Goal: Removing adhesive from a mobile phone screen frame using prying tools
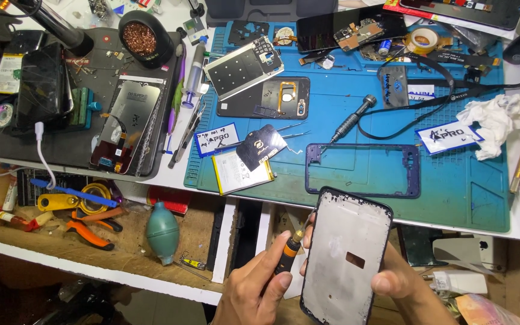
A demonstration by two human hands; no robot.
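A flat grey metal phone chassis plate with a dark rim (347, 256) is held upright and slightly tilted below the front edge of the bench, near the bottom of the view. It is gripped by the right hand (401, 280), whose thumb is pressed on the lower right face while the remaining fingers are closed behind the plate. The plate is judged to be light, thin and rigid, yet liable to bend if twisted; the smooth face is likely slippery, so hold is best taken at the rim along the long edges. A small screwdriver with a black and orange handle (288, 253) is pinched in the closed fingers of the left hand (254, 289), its tip set against the left edge of the plate. Beyond, on the blue silicone work mat (392, 114), are laid a dark blue rectangular phone frame (362, 170), a second grey-handled screwdriver (351, 120) and a white flat battery (241, 171). A teal rubber air blower (162, 232) rests in the wooden drawer (133, 247) to the left.
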